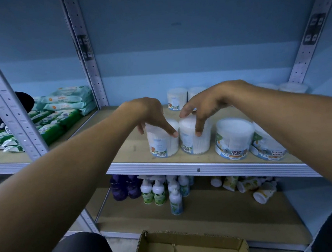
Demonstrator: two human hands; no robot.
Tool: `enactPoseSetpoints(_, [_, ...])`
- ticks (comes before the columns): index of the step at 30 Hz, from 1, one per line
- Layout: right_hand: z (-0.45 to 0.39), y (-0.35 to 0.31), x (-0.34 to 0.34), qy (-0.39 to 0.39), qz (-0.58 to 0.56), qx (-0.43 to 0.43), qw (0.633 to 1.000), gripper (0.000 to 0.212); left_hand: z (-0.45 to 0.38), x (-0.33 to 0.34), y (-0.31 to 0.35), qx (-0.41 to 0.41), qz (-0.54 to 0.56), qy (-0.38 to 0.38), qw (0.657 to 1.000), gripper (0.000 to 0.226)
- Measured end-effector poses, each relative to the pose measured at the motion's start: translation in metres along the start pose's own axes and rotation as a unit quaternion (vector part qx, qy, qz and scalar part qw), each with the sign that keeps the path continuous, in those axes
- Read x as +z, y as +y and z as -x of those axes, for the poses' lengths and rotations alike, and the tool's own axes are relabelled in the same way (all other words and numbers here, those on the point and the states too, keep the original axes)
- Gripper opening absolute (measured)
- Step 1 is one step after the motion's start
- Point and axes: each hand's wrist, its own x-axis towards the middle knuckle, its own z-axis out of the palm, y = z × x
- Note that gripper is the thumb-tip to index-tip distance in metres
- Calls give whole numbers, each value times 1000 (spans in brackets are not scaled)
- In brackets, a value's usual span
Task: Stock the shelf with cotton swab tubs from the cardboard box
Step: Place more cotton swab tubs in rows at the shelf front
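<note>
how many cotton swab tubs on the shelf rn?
8 visible. Front row: one under the left hand, one under the right hand, two labelled tubs at right. Back row: two behind the hands, two faint at far right. Arms may hide more.

Single head-worn view, forward and down, close before the shelf (204, 163), cardboard box (190, 248) below.
</note>
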Motion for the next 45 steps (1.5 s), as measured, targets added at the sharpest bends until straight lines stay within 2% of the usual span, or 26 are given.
enactPoseSetpoints(2, [0, -3, -2, 25, -13, -3, 1000, 83, -1, -8, -3, 4, -13, -22, 1000, 100])
enactPoseSetpoints(5, [-4, -9, -4, 79, 57, 20, 995, 78, -3, -13, -11, 31, 27, -44, 998, 100])
enactPoseSetpoints(10, [-17, -19, 0, 59, 89, 78, 991, 76, -8, -7, -17, 45, 84, -67, 993, 91])
enactPoseSetpoints(15, [-18, -20, 0, 35, 65, 67, 995, 71, -11, -6, -15, 28, 81, -69, 994, 85])
enactPoseSetpoints(16, [-17, -19, 0, 36, 66, 61, 995, 75, -11, -7, -14, 25, 81, -69, 994, 84])
enactPoseSetpoints(20, [-11, -19, -5, 25, 73, 38, 996, 119, -9, -8, -10, 12, 75, -75, 994, 84])
enactPoseSetpoints(24, [-7, -21, -7, -4, 59, 3, 998, 135, -5, -9, -10, 1, 74, -72, 995, 86])
enactPoseSetpoints(26, [-7, -22, -7, 10, 32, 16, 999, 128, -4, -9, -10, -5, 73, -75, 994, 86])
enactPoseSetpoints(28, [-7, -23, -4, 28, 60, 42, 997, 107, -3, -8, -8, -8, 72, -76, 994, 87])
enactPoseSetpoints(30, [-11, -21, -1, 35, 82, 66, 994, 76, -3, -7, -5, -8, 70, -76, 995, 88])
enactPoseSetpoints(32, [-15, -20, 1, 43, 76, 72, 994, 67, -2, -7, -3, -11, 71, -74, 995, 89])
enactPoseSetpoints(34, [-17, -20, 2, 44, 68, 73, 994, 66, -2, -8, -2, -14, 71, -76, 994, 89])
enactPoseSetpoints(37, [-14, -20, 2, 32, 41, 55, 997, 83, -1, -7, 0, -19, 65, -74, 995, 90])
enactPoseSetpoints(41, [-5, -17, 0, 29, 71, 17, 997, 79, -1, -4, 6, -27, 44, -56, 997, 89])
enactPoseSetpoints(45, [1, -10, -1, 25, 82, 3, 996, 88, 0, -2, 14, -40, 19, -35, 998, 86])
